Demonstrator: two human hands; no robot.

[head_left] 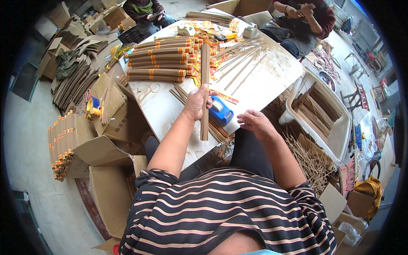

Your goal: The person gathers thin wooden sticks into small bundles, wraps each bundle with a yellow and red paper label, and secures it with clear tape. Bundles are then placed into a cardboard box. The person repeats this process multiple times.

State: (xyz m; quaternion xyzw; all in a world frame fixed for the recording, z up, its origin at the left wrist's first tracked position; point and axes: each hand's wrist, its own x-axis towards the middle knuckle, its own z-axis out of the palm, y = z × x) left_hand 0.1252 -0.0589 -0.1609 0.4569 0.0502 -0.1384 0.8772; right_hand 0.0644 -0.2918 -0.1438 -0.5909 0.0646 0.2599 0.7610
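My left hand (pixel 197 103) is closed around an upright bundle of brown incense sticks (pixel 205 68), gripping it below its middle over the table. Just right of the bundle stands a blue tape dispenser (pixel 222 113). My right hand (pixel 255 123) hangs by the table's near edge, right of the dispenser, its fingers loosely bent and nothing visible in them. Beneath my left hand, loose incense sticks (pixel 180 96) lie slantwise on the table. A red and yellow paper strip (pixel 225 97) lies behind the dispenser. Banded incense bundles (pixel 156 75) are stacked at the table's left.
More loose sticks (pixel 242 63) spread across the white table (pixel 272 85). A white tub of sticks (pixel 293 111) stands at the right, cardboard boxes (pixel 106 187) at the left. Two people sit beyond the table; one's hands (pixel 301 12) hold something I cannot make out.
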